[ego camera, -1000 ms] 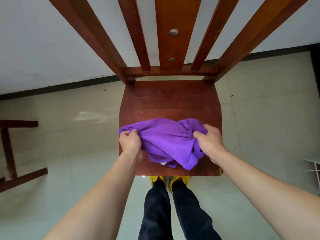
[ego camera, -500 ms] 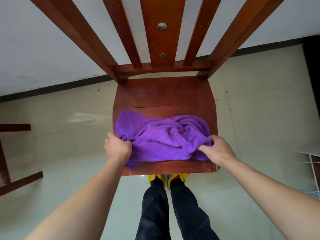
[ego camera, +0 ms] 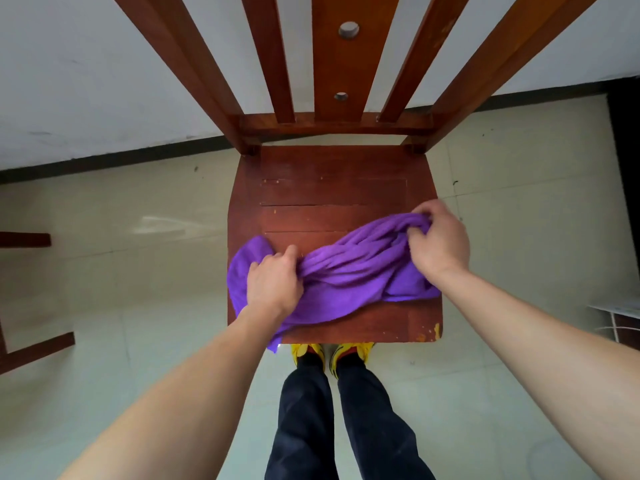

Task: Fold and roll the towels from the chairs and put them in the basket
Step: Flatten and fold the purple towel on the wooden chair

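A purple towel (ego camera: 349, 271) lies bunched and twisted across the front half of a red-brown wooden chair seat (ego camera: 332, 188). My left hand (ego camera: 273, 282) presses and grips the towel's left part near the seat's left edge, where a corner hangs over the front. My right hand (ego camera: 438, 244) pinches a raised fold of the towel at the seat's right side, lifted a little above the wood. No basket is in view.
The chair's slatted back (ego camera: 332, 64) rises straight ahead against a white wall. Part of another wooden chair (ego camera: 31, 344) shows at the left edge. A white wire frame (ego camera: 620, 320) sits at the right edge. My legs and yellow shoes (ego camera: 332, 355) stand under the seat's front.
My right hand has lifted its end of the towel up and back. My left hand has shifted right onto the towel. The towel is now stretched into a twisted band.
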A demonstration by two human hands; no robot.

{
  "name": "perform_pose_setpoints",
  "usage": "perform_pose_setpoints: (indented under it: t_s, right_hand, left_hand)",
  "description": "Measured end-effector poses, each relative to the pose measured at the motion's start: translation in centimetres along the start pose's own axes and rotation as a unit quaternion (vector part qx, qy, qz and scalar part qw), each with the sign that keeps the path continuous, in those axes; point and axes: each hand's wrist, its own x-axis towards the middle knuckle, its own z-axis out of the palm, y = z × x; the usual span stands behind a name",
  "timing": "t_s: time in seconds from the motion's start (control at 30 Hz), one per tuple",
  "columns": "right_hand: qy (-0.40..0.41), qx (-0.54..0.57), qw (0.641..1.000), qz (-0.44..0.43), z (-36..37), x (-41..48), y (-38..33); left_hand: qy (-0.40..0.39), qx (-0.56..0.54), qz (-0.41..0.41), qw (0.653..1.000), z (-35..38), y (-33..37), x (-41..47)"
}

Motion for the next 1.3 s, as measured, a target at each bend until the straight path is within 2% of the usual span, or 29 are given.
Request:
perform_pose_setpoints:
  t_s: [0.03, 0.1, 0.2, 0.27, 0.3, 0.37, 0.43, 0.47, 0.53, 0.6, 0.7, 0.77, 0.83, 0.9, 0.93, 0.97, 1.03, 1.1, 1.17, 1.2, 1.3]
  right_hand:
    - [0.045, 0.035, 0.998, -0.010, -0.6, 0.0, -0.3]
    - [0.081, 0.080, 0.993, -0.029, -0.8, -0.2, -0.7]
    - [0.054, 0.094, 0.993, -0.041, 0.4, -1.3, -0.5]
    - [0.012, 0.059, 0.998, 0.004, 1.0, -1.9, 0.8]
    - [-0.002, 0.060, 0.997, 0.049, 0.9, -2.1, 1.6]
    - [0.007, 0.116, 0.978, 0.172, 0.9, -2.2, 3.6]
    - [0.015, 0.200, 0.937, 0.287, 1.0, -2.2, 4.9]
    - [-0.007, 0.242, 0.914, 0.324, 1.3, -2.1, 5.2]
    - [-0.089, 0.299, 0.886, 0.343, 1.7, -1.9, 4.6]
    - [-0.144, 0.334, 0.873, 0.326, 2.3, -1.1, 3.5]
    - [-0.155, 0.390, 0.848, 0.324, 2.6, 0.5, 0.9]
    - [-0.128, 0.460, 0.807, 0.348, 2.0, 1.4, -0.3]
    - [-0.111, 0.544, 0.751, 0.358, 0.9, 2.1, -0.8]
    - [-0.129, 0.608, 0.700, 0.352, -0.4, 2.4, -1.0]
    - [-0.151, 0.624, 0.685, 0.344, -0.9, 2.4, -1.2]
    - [-0.180, 0.623, 0.684, 0.334, -1.4, 2.3, -1.4]
    - [-0.236, 0.584, 0.710, 0.315, -1.7, 1.9, -1.2]
    - [-0.261, 0.534, 0.744, 0.305, -1.5, 1.3, -0.5]
    - [-0.265, 0.509, 0.759, 0.308, -1.5, 0.7, 0.2]
    - [-0.266, 0.513, 0.754, 0.313, -1.6, 0.4, 0.6]
    - [-0.285, 0.555, 0.718, 0.310, -2.3, 0.1, 0.6]
  left_hand:
    - [0.006, -0.013, -0.008, 1.000, 0.0, -0.5, -0.6]
    - [-0.019, -0.008, -0.020, 1.000, 0.0, -0.7, -1.5]
    - [-0.130, 0.024, -0.035, 0.991, 0.0, -0.4, -1.6]
    - [-0.208, 0.026, -0.058, 0.976, -0.3, -0.3, -1.2]
    - [-0.215, 0.011, -0.068, 0.974, -0.6, -0.2, -0.9]
    - [-0.144, -0.049, -0.079, 0.985, -1.0, 0.0, 0.1]
    - [-0.059, -0.126, -0.077, 0.987, -1.3, 0.8, 1.4]
    - [-0.048, -0.167, -0.081, 0.981, -1.3, 1.3, 2.2]
    - [-0.069, -0.247, -0.108, 0.960, -1.2, 2.3, 3.6]
    - [-0.092, -0.293, -0.142, 0.941, -0.9, 3.2, 4.5]
    - [-0.095, -0.331, -0.144, 0.928, -0.4, 3.9, 4.2]
    - [-0.066, -0.396, -0.157, 0.902, 0.1, 3.4, 3.5]
    - [-0.009, -0.473, -0.203, 0.857, -0.2, 2.4, 3.0]
    - [0.043, -0.517, -0.284, 0.806, -0.8, 1.2, 2.6]
    - [0.052, -0.535, -0.326, 0.778, -1.2, 0.6, 2.5]
    - [0.047, -0.565, -0.358, 0.742, -1.4, 0.1, 2.4]
    - [-0.023, -0.637, -0.389, 0.666, -2.1, -0.5, 2.2]
    - [-0.106, -0.664, -0.396, 0.625, -2.6, -0.8, 1.9]
    - [-0.173, -0.671, -0.386, 0.609, -3.5, -0.4, 1.4]
    - [-0.218, -0.673, -0.371, 0.602, -3.9, 0.1, 1.2]
    - [-0.357, -0.642, -0.290, 0.614, -4.7, 1.3, 0.4]
